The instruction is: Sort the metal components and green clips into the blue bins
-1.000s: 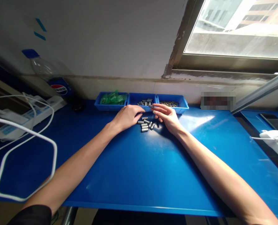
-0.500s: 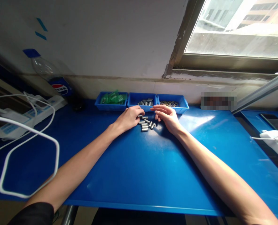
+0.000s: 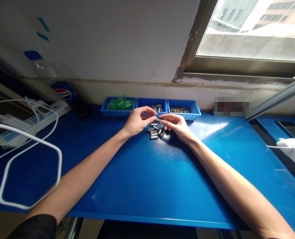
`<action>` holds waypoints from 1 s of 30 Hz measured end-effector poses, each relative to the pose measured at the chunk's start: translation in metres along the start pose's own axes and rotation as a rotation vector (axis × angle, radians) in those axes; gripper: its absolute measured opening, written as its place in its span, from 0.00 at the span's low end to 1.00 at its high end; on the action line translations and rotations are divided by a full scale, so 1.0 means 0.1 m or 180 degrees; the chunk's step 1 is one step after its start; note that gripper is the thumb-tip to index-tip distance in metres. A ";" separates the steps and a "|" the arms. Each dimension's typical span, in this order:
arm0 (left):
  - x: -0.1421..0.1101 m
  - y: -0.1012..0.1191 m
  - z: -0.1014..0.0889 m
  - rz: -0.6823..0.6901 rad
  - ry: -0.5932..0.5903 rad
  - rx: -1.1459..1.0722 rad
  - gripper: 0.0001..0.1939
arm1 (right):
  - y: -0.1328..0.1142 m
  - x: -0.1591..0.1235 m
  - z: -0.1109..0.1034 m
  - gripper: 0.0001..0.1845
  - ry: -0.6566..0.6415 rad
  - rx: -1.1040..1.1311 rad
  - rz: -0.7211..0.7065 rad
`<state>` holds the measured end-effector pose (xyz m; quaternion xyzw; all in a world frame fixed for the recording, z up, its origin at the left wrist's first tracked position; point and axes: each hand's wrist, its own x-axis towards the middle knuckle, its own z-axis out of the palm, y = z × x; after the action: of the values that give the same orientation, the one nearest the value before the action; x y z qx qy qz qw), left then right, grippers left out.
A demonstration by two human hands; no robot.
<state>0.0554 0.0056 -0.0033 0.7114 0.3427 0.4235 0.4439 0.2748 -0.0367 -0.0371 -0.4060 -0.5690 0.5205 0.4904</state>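
Observation:
My left hand (image 3: 137,122) and my right hand (image 3: 176,125) meet fingertip to fingertip at the far side of the blue table (image 3: 147,179). Between their pinched fingers is a small grey metal piece (image 3: 158,119), held just above the table. Below the fingers lies a small heap of several like metal pieces (image 3: 154,131). Right behind the hands stand three blue trays: the left tray (image 3: 117,108) holds green parts, the middle tray (image 3: 151,105) holds more grey pieces, the right tray (image 3: 184,110) holds small thin brass-coloured parts.
A plastic bottle (image 3: 54,79) leans against the wall at the back left. A white power strip (image 3: 30,121) and looping white cable (image 3: 25,146) lie on the left. A white device (image 3: 293,146) and a phone (image 3: 290,128) sit at the right. A window is above.
Both hands have lifted off the heap and come together. The left hand, which lay on the pieces, now pinches one piece with the right hand's fingertips.

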 end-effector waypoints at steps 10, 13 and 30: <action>-0.06 -0.04 0.06 0.0122 0.0128 0.0619 0.10 | 0.01 0.02 0.01 0.20 0.0283 0.0059 -0.0053; -0.04 -0.05 -0.04 0.0482 -0.0205 0.1447 0.08 | 0.02 0.03 0.01 0.31 0.0319 0.0165 -0.0141; -0.01 -0.13 -0.21 0.0833 -0.1124 0.2908 0.14 | -0.02 0.01 0.01 0.30 0.0275 0.0155 -0.0187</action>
<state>0.0342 0.0167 -0.0105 0.9307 0.3207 0.1557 0.0817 0.2733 -0.0357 -0.0352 -0.3991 -0.5462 0.5016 0.5393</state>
